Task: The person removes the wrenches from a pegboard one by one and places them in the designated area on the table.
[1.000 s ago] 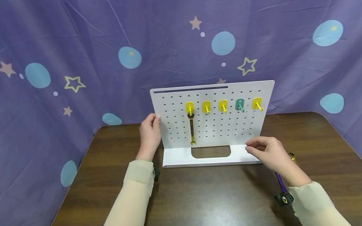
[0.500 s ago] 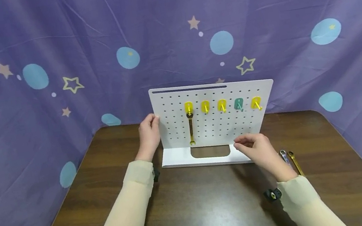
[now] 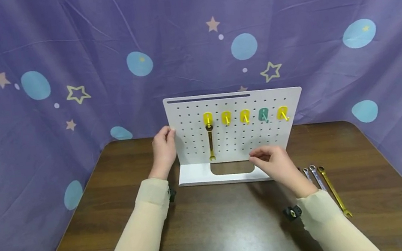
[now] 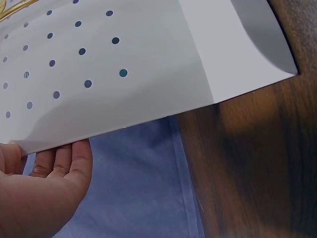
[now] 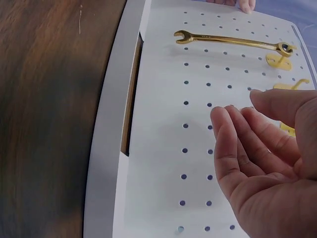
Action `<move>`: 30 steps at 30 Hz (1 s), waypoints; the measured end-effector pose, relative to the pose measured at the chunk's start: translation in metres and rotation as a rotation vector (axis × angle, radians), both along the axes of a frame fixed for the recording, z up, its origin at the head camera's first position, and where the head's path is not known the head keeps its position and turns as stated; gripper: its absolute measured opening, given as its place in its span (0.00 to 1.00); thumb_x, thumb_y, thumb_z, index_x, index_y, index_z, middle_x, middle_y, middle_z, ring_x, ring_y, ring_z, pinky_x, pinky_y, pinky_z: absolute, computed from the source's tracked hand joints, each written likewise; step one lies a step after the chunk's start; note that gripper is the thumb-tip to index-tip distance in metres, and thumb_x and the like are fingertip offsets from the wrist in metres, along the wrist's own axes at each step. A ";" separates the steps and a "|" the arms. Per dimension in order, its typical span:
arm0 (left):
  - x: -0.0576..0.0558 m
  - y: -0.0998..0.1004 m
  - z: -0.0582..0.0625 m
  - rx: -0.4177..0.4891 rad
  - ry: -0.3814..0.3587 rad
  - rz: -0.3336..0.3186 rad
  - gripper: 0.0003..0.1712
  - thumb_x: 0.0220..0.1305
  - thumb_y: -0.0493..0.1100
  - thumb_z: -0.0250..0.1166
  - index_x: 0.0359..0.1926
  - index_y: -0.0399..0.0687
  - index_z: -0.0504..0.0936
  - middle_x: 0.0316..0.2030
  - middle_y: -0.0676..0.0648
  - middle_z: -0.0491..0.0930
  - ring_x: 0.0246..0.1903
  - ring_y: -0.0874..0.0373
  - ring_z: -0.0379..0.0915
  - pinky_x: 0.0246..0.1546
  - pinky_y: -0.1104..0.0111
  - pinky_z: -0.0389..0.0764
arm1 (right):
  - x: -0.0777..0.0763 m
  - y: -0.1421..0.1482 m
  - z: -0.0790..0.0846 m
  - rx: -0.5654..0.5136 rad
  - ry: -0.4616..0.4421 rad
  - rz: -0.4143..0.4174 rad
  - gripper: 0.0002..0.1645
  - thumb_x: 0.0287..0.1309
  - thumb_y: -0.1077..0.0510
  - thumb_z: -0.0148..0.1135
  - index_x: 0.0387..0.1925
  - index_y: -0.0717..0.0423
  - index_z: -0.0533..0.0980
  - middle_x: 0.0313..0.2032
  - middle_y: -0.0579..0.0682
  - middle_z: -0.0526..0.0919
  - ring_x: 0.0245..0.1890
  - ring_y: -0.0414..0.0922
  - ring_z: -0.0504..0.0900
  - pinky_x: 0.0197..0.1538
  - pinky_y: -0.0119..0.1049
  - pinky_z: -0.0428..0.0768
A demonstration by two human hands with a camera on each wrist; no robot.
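Observation:
A white pegboard (image 3: 192, 144) stands upright on its base. At its left edge my left hand (image 3: 163, 150) grips the panel, and the left wrist view shows its fingers (image 4: 80, 158) behind the edge. From the leftmost yellow hook (image 3: 208, 118) a gold combination wrench (image 3: 211, 143) hangs by its ring end, the open end pointing down. My right hand (image 3: 279, 170) hovers before the lower right part of the board. Its fingers are loosely bent with nothing between them, as the right wrist view shows of the hand (image 5: 267, 168).
Right of the hung wrench sit more yellow hooks (image 3: 245, 116) and a green hook (image 3: 263, 115), all bare. On the brown table (image 3: 216, 227), beside my right forearm, lie a gold wrench (image 3: 334, 192) and silver wrenches (image 3: 316, 176), partly covered. A purple curtain (image 3: 178, 24) hangs behind.
My right hand has moved left along the front of the board's base, uncovering more of the wrenches on the table. The left hand keeps its grip on the board's edge.

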State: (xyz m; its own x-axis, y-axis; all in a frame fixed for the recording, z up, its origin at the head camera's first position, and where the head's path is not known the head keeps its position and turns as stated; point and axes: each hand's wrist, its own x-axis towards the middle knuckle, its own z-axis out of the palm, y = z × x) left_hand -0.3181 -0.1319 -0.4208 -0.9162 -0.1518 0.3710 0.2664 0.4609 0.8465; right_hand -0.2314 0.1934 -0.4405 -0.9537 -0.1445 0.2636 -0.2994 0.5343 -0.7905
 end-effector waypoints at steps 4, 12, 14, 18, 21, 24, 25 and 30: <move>-0.001 0.000 0.000 0.002 0.001 -0.007 0.12 0.79 0.41 0.55 0.40 0.38 0.79 0.28 0.43 0.72 0.30 0.50 0.67 0.31 0.61 0.69 | -0.002 -0.006 0.001 -0.017 0.004 0.001 0.06 0.62 0.63 0.71 0.41 0.61 0.86 0.35 0.48 0.87 0.35 0.45 0.85 0.42 0.42 0.82; 0.000 0.000 0.000 -0.008 0.007 0.002 0.12 0.79 0.41 0.56 0.39 0.37 0.79 0.26 0.43 0.71 0.29 0.51 0.66 0.31 0.62 0.69 | -0.007 -0.021 0.003 -0.041 -0.002 0.003 0.09 0.64 0.62 0.70 0.44 0.63 0.85 0.37 0.49 0.88 0.36 0.45 0.85 0.42 0.42 0.82; 0.000 0.000 0.000 -0.009 0.004 0.000 0.12 0.79 0.41 0.56 0.39 0.37 0.79 0.27 0.43 0.72 0.29 0.51 0.66 0.31 0.62 0.69 | -0.009 -0.027 0.004 -0.055 -0.002 0.000 0.10 0.64 0.61 0.70 0.44 0.63 0.85 0.37 0.48 0.88 0.36 0.45 0.85 0.42 0.42 0.82; -0.001 0.000 0.002 -0.011 0.010 -0.009 0.12 0.79 0.41 0.56 0.40 0.37 0.79 0.27 0.43 0.72 0.30 0.51 0.67 0.31 0.62 0.69 | -0.014 -0.038 0.007 -0.092 0.015 0.010 0.10 0.64 0.61 0.70 0.44 0.64 0.85 0.37 0.49 0.88 0.37 0.45 0.85 0.43 0.42 0.82; -0.002 0.001 0.002 -0.013 0.009 -0.014 0.12 0.79 0.41 0.56 0.40 0.37 0.79 0.27 0.43 0.72 0.29 0.51 0.67 0.30 0.62 0.69 | -0.017 -0.045 0.010 -0.110 0.028 0.030 0.10 0.64 0.61 0.70 0.44 0.64 0.85 0.37 0.49 0.88 0.37 0.45 0.85 0.43 0.42 0.82; -0.001 0.001 0.002 -0.013 0.003 -0.017 0.12 0.79 0.41 0.55 0.40 0.37 0.79 0.27 0.43 0.72 0.29 0.51 0.66 0.30 0.62 0.69 | -0.021 -0.051 0.012 -0.113 0.026 0.044 0.10 0.65 0.61 0.70 0.45 0.63 0.85 0.38 0.49 0.88 0.38 0.45 0.85 0.44 0.42 0.82; -0.001 0.001 0.002 -0.010 0.003 -0.017 0.12 0.79 0.41 0.55 0.39 0.37 0.79 0.27 0.43 0.72 0.29 0.51 0.66 0.30 0.62 0.69 | -0.023 -0.053 0.012 -0.112 0.026 0.049 0.11 0.65 0.60 0.69 0.45 0.63 0.85 0.38 0.49 0.88 0.38 0.45 0.85 0.44 0.42 0.82; 0.001 -0.001 0.000 -0.007 0.021 -0.016 0.12 0.79 0.40 0.55 0.38 0.36 0.78 0.27 0.43 0.71 0.29 0.50 0.66 0.31 0.61 0.68 | -0.032 -0.065 0.016 -0.103 0.032 0.052 0.12 0.65 0.59 0.70 0.46 0.62 0.84 0.39 0.48 0.87 0.38 0.45 0.85 0.45 0.43 0.82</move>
